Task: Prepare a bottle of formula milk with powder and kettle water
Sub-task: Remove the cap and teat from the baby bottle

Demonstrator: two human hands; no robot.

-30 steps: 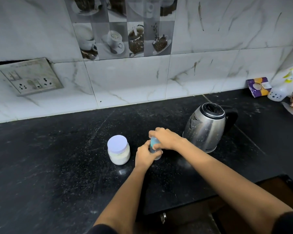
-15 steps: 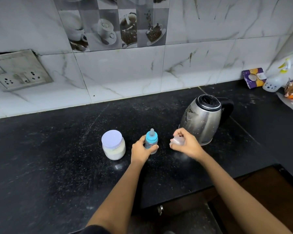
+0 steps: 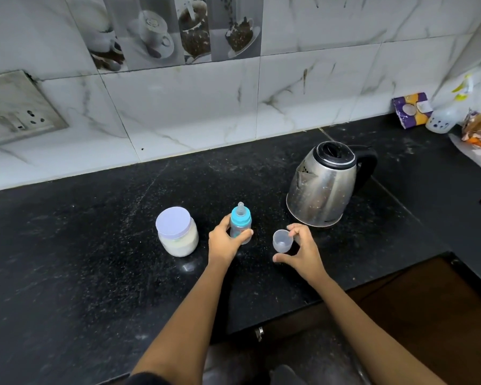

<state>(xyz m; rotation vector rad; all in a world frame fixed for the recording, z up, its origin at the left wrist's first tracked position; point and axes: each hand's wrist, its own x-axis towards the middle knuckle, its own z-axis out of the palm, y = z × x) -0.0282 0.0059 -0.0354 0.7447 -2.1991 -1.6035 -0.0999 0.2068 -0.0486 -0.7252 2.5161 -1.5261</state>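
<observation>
Baby bottle (image 3: 241, 226) stands upright at frame centre on the black desk (image 3: 67, 259), blue teat collar on. Left hand (image 3: 226, 241) grip closed around its body. Clear cap (image 3: 282, 240), mouth up, just right of the bottle; right hand (image 3: 300, 250) grip pinches its rim, thumb spread apart. Powder jar (image 3: 177, 235) left, lidded. Steel kettle (image 3: 324, 184) upper right.

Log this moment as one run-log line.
left hand: holds bottle upright | right hand: holds clear cap | powder jar: lidded | kettle: untouched
</observation>
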